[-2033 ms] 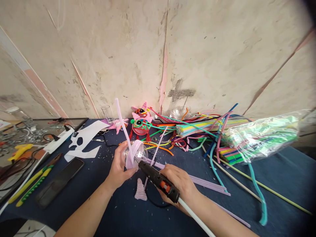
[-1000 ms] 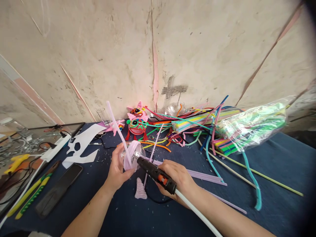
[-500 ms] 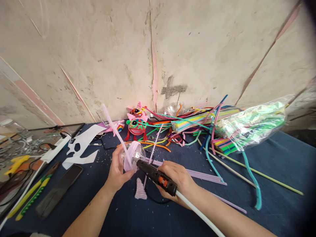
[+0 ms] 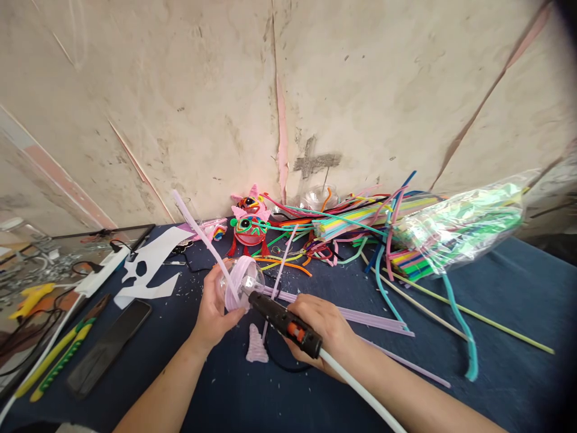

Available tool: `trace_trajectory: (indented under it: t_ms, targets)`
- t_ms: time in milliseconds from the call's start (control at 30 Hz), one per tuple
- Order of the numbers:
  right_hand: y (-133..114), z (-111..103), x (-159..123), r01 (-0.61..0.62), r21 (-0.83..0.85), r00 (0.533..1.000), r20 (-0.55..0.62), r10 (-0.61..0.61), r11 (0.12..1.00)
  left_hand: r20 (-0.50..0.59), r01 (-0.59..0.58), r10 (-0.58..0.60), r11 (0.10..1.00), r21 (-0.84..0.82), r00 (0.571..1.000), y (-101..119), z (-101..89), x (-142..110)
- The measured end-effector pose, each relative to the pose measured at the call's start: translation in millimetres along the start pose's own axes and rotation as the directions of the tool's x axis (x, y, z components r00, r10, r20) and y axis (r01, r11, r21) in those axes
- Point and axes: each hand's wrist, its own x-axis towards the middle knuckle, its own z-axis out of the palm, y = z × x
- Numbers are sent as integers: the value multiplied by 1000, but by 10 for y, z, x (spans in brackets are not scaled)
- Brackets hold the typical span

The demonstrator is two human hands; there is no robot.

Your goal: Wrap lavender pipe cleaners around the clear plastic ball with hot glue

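Note:
My left hand (image 4: 215, 310) is wrapped round a clear plastic ball (image 4: 258, 279). Pale purple pipe cleaner (image 4: 244, 272) bands the ball, and its loose end rises up to the left. In my right hand (image 4: 322, 325) is a black hot glue gun (image 4: 282, 322), a white glue stick (image 4: 360, 391) trailing from its rear. The gun's tip is at the ball, close to the purple band; whether it touches cannot be made out. Just below lies a wound pale purple triangle (image 4: 256, 346) on the dark blue table. Several straight purple pipe cleaners (image 4: 374, 320) run behind my right hand.
Two decorated pink-eared balls (image 4: 249, 231) stand by the wall. A bundle of coloured pipe cleaners (image 4: 351, 222) and a plastic bag of more (image 4: 464, 228) lie right. On the left are a cut white sheet (image 4: 153, 258), a phone (image 4: 110, 349), green-yellow handled pliers (image 4: 67, 349) and a power strip (image 4: 103, 270).
The loose end of the purple pipe cleaner has swung left as the ball turned slightly in my left hand. The glue gun has barely shifted.

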Motion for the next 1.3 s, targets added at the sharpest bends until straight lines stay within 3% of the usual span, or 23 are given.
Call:
trace_trajectory:
  t_ms: [100, 300, 500, 633, 833, 933, 1000, 1067, 1133, 1200, 1300]
  targets:
    - [-1, -6, -2, -10, 12, 1000, -21, 11, 1000, 1, 1, -1, 1000, 1, 1000, 0, 1, 0]
    - [-18, -10, -5, 8, 32, 999, 45, -9, 999, 7, -16, 16, 1000, 3, 1000, 11, 10, 10]
    - [38, 46, -48, -47, 8, 997, -63, 47, 999, 50, -37, 37, 999, -6, 998, -2, 6, 14]
    - [49, 37, -48, -57, 6, 996, -63, 58, 998, 50, -36, 36, 999, 5, 998, -19, -6, 11]
    - [21, -159, 11, -169, 65, 980, -92, 174, 983, 16, -24, 24, 1000, 17, 1000, -38, -34, 15]
    - [72, -262, -2, -119, 76, 987, -104, 126, 990, -24, 26, -26, 1000, 12, 999, -40, -49, 9]
    - [156, -332, -31, -86, 6, 994, -63, 86, 996, -76, 68, -67, 998, 15, 995, -44, -60, 9]
    - [280, -417, -81, -117, -148, 992, 37, 124, 982, -126, 89, -86, 996, 12, 988, -53, -72, 19]
    - [425, -516, -170, -191, -344, 955, 150, 254, 919, -153, 102, -102, 995, -6, 983, -61, -75, 31]
    - [569, -616, -299, -261, -502, 876, 236, 421, 825, -150, 126, -130, 991, -34, 980, -61, -69, 35]
    - [738, -749, -486, -274, -532, 750, 404, 525, 801, -124, 141, -146, 989, -46, 982, -62, -55, 21]
